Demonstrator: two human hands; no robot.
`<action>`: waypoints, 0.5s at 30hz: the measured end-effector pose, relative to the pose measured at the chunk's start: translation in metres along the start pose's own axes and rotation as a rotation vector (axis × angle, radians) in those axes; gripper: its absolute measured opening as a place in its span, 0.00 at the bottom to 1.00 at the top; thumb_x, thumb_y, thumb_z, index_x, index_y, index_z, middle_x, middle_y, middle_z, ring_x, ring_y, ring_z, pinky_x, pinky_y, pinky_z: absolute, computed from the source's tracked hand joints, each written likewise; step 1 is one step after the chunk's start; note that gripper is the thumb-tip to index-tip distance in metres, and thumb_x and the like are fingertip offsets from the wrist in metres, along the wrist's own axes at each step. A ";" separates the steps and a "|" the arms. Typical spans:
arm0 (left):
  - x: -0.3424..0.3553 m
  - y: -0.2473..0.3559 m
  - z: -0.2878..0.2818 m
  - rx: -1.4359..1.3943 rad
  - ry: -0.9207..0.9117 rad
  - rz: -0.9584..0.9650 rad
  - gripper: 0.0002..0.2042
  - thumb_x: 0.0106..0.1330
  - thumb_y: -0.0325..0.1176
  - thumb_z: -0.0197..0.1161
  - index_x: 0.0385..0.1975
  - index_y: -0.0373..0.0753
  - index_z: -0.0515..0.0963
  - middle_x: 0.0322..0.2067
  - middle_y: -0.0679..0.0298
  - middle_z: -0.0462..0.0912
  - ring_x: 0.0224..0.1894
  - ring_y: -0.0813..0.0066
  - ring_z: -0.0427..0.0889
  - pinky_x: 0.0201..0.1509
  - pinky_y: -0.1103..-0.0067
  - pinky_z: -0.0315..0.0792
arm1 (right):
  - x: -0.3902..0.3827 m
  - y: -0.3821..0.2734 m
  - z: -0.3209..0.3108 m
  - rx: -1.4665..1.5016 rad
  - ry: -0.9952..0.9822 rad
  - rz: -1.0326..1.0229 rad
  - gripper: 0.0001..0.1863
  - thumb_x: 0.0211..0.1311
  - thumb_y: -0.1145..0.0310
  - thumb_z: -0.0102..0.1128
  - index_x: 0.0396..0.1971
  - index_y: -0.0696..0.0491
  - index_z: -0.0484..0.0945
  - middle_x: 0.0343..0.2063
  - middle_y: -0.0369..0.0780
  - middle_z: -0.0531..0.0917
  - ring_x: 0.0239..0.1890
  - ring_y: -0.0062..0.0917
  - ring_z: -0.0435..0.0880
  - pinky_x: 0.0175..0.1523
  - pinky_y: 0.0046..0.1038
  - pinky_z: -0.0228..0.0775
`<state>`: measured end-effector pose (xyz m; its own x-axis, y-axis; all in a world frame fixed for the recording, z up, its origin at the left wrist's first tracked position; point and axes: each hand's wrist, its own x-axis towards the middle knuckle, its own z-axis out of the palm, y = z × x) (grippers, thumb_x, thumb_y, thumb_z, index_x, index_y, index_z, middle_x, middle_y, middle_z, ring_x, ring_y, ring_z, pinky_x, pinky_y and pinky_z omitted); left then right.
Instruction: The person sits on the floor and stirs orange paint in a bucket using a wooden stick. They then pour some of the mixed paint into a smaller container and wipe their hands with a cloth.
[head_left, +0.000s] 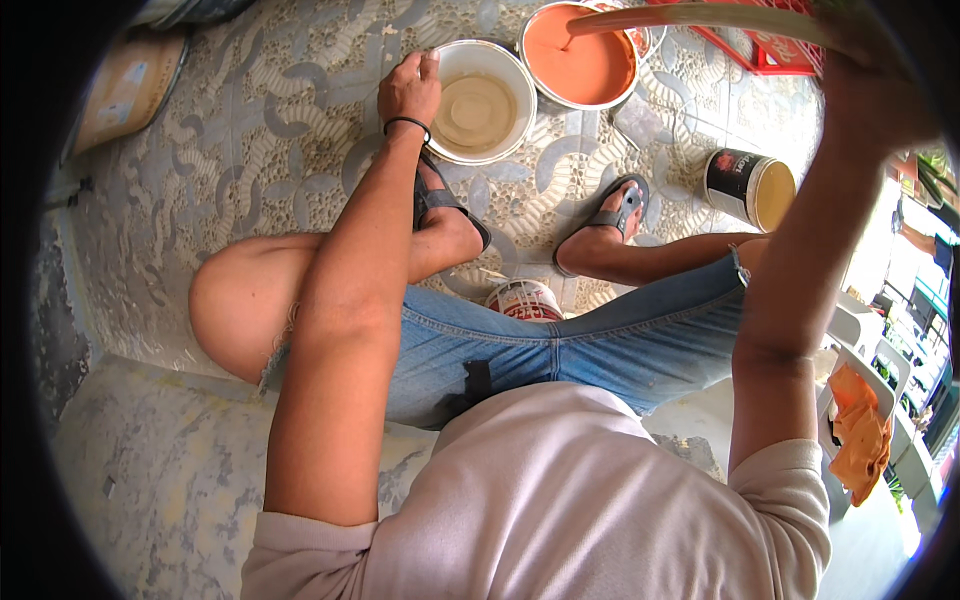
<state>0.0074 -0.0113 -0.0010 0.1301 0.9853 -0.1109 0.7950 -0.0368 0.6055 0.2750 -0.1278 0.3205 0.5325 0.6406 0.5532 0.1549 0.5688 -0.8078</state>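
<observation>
My left hand [410,92] grips the rim of a white bucket [510,72], whose bottom shows beige liquid or residue. To its right stands a second white bucket [524,62] filled with orange paint [595,72]. My right hand [875,100], raised at the upper right and partly blurred in shadow, is closed around one end of a long flat stick [700,14]. The stick's other end hangs over the orange paint, and a thin orange strand runs from it down to the surface.
A black-labelled can [750,188] lies on its side on the patterned tile floor [300,130]. A red crate [770,50] is at the upper right. A smaller paint-stained pail [525,298] stands between my legs. An orange cloth [858,430] hangs on a white chair [855,325].
</observation>
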 end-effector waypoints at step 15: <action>0.000 -0.008 0.004 -0.013 0.056 0.051 0.19 0.72 0.55 0.56 0.51 0.51 0.84 0.47 0.54 0.88 0.51 0.46 0.84 0.54 0.59 0.78 | -0.066 0.154 -0.042 -0.078 0.394 0.438 0.13 0.64 0.73 0.57 0.20 0.47 0.66 0.13 0.30 0.65 0.11 0.17 0.63 0.17 0.24 0.56</action>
<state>0.0038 -0.0114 -0.0094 0.1369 0.9899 -0.0359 0.7804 -0.0854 0.6194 0.2987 -0.1044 0.1511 0.8272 0.5588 0.0601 -0.0957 0.2454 -0.9647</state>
